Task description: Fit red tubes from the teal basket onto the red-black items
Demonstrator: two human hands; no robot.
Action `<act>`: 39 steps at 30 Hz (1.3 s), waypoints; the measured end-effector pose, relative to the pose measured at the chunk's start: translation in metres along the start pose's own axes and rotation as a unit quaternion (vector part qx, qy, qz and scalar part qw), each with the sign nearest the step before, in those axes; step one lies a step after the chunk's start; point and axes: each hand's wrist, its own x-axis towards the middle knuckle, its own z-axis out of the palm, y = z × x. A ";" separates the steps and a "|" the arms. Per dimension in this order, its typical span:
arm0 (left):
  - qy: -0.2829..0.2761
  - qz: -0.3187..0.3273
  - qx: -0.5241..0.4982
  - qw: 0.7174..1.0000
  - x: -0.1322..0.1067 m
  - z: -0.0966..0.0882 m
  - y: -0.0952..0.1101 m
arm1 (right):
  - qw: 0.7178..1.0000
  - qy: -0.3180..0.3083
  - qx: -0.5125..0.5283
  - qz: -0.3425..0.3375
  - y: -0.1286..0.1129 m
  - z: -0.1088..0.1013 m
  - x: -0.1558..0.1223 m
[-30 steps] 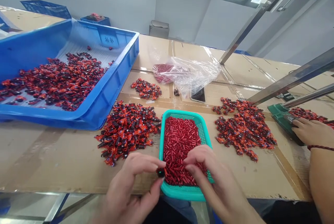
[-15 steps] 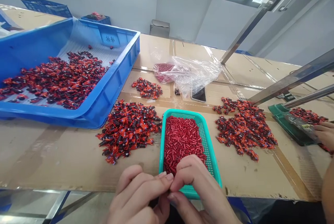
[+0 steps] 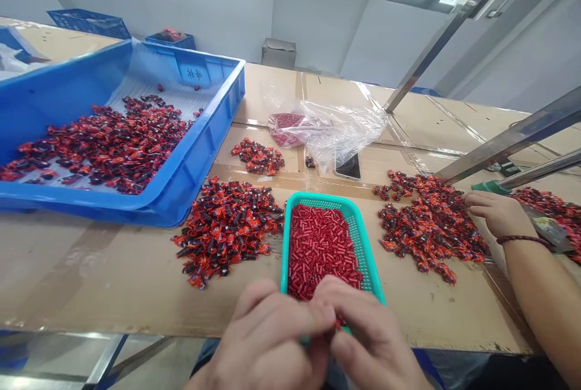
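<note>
My left hand [image 3: 276, 335] and my right hand [image 3: 372, 332] meet over the near end of a green plastic basket [image 3: 287, 244]. Both are closed in a pinch, fingertips touching and blurred by motion. Between them shows a speck of a small red piece [image 3: 338, 321], mostly hidden by the fingers. Short dark-red tubes [image 3: 322, 244] fill the basket. Left of it lies a heap of black-and-orange small parts [image 3: 231, 226]; a similar heap [image 3: 429, 220] lies to the right.
A large blue tray [image 3: 181, 166] at the left holds many such parts. Behind the basket are a small pile [image 3: 258, 157], a clear plastic bag [image 3: 345, 126] and a phone [image 3: 348, 166]. Another person's hand [image 3: 502, 214] reaches in from the right, near slanted metal bars [image 3: 512, 132].
My joined hands have moved slightly right, still pinched together. The other person's hand has moved left to the edge of the right heap. The view has shifted a little.
</note>
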 end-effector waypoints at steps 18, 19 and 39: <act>-0.032 -0.040 0.180 0.982 0.027 0.008 -0.098 | 0.837 0.149 -0.523 -0.053 0.064 -0.092 -0.010; -0.017 -0.042 0.161 0.986 0.025 0.004 -0.094 | 0.850 0.093 -0.512 -0.078 0.057 -0.076 -0.007; 0.046 -0.065 -0.038 0.996 -0.002 -0.008 -0.027 | 0.896 0.012 -0.438 -0.069 0.036 -0.027 0.009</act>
